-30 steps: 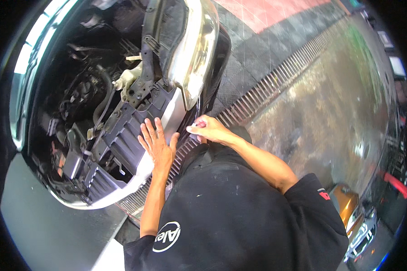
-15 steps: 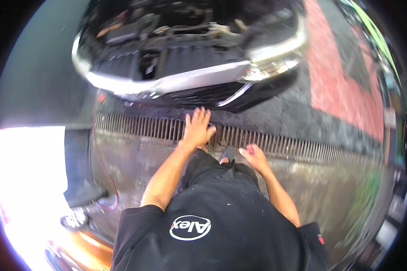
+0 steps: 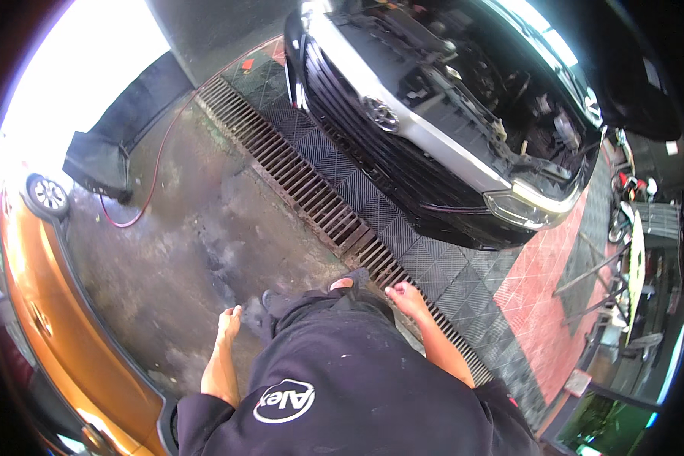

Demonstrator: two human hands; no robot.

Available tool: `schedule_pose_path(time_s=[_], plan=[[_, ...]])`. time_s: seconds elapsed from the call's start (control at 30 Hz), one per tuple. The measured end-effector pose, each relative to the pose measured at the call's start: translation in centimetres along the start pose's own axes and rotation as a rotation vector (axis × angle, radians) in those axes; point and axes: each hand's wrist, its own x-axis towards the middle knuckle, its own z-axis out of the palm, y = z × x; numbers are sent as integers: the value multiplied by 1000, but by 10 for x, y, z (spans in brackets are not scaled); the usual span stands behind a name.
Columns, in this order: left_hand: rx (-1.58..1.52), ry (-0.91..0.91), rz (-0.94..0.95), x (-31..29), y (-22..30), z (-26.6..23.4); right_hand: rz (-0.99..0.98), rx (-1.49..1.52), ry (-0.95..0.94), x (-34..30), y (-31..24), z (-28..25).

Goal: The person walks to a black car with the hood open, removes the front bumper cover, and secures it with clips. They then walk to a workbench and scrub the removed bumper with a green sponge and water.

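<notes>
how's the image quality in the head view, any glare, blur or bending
Head view: the upper left corner is blown out to white by daylight. The straight drain grate bows with the fisheye, and a black ring frames the rim. The open-bonnet car and orange car are fairly sharp. Left hand and right hand look slightly soft, both empty.

A long metal drain grate (image 3: pixel 296 178) runs diagonally across the wet concrete floor. Its dark slats lie flat, just beside the right hand (image 3: pixel 404 295).
</notes>
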Motion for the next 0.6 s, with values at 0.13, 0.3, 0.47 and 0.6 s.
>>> schedule_pose_path(time_s=[0.13,0.3,0.47,0.6], plan=[[-328,47,-41,-26,-71,20,43,3,65,12,-71,11],[-534,-243,25,-8,-252,-5,38,54,-83,15,-179,127],[-416,13,-159,-44,-295,-45,86,-165,-603,-5,-286,284],[-376,63,-79,-66,-249,-118,40,-317,-519,11,-361,328]])
